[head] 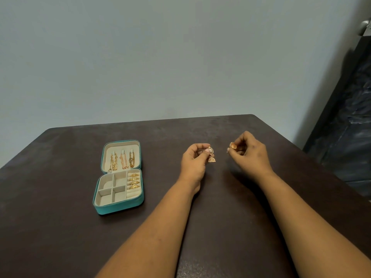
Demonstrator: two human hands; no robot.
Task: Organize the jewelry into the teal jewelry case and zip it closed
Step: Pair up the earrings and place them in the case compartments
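Observation:
The teal jewelry case (120, 210) lies open on the left of the dark table (60, 217). Three chains (122, 160) hang in its lid, and several gold rings (134, 181) fill the right-hand ring rolls; the square compartments are bare. My left hand (193, 161) pinches a gold bell-shaped drop earring (211, 155) above the table's middle. To its right, my right hand (249, 153) pinches a small round gold earring piece (232, 145). The two hands are apart, well to the right of the case.
A grey wall rises behind the table's far edge. A dark piece of furniture (349, 127) stands off the table's right side.

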